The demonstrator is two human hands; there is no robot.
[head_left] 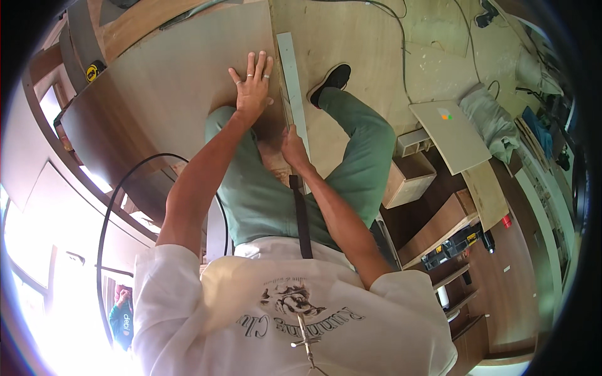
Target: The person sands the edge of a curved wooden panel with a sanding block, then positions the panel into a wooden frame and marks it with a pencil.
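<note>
My left hand (252,91) lies flat with fingers spread on a large brown wooden panel (169,69), near its right edge. At that edge, closer to my body, my right hand (293,148) is closed, thumb toward the panel's side. What it grips, if anything, is hidden by the fingers. A long pale strip (291,75) runs along the panel's right side, just beyond my right hand. My legs straddle the panel's near right corner.
A yellow-black tape measure (94,71) sits at the panel's far left. Black cables (403,50) cross the floor. Rightward are a light board (451,135), an open wooden box (411,178) and a power tool (453,247). Another person (121,316) stands at lower left.
</note>
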